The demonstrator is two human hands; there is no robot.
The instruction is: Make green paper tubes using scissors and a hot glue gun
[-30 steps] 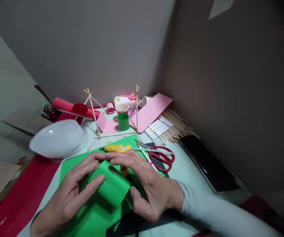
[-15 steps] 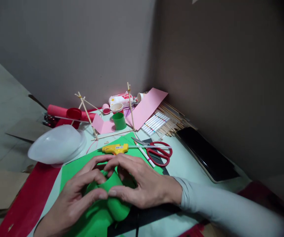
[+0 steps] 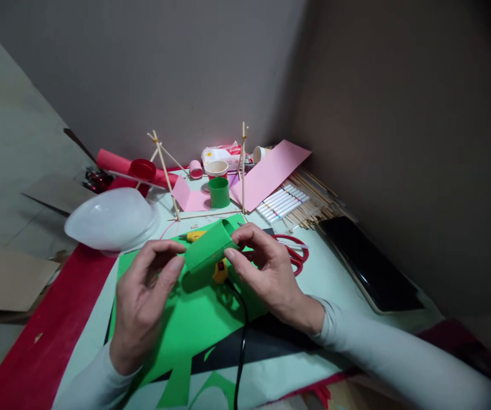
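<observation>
A green paper tube [image 3: 208, 248] is tilted in the air between my hands, its open end up and to the right. My right hand [image 3: 269, 270] pinches the rim of that end between thumb and fingers. At the lower left end, my left hand [image 3: 145, 296] has its thumb and fingertips close against the tube's edge. Beneath lies a sheet of green paper [image 3: 203, 324] over a black sheet [image 3: 266, 339]. A yellow glue gun [image 3: 220, 273] rests on the green sheet, partly hidden by the tube, its black cord running toward me.
Red-handled scissors [image 3: 299, 250] lie beyond my right hand, partly covered. A green paper cylinder [image 3: 219, 193] stands within a wooden stick frame [image 3: 169, 182]. A black phone [image 3: 365, 265], white markers [image 3: 283, 203], pink paper [image 3: 271, 175] and a whitish translucent object [image 3: 109, 219] surround the work area.
The tube has been raised and turned, so its side now shows. My hands have moved apart to its two ends. The view has shifted, and the glue gun's cord shows more.
</observation>
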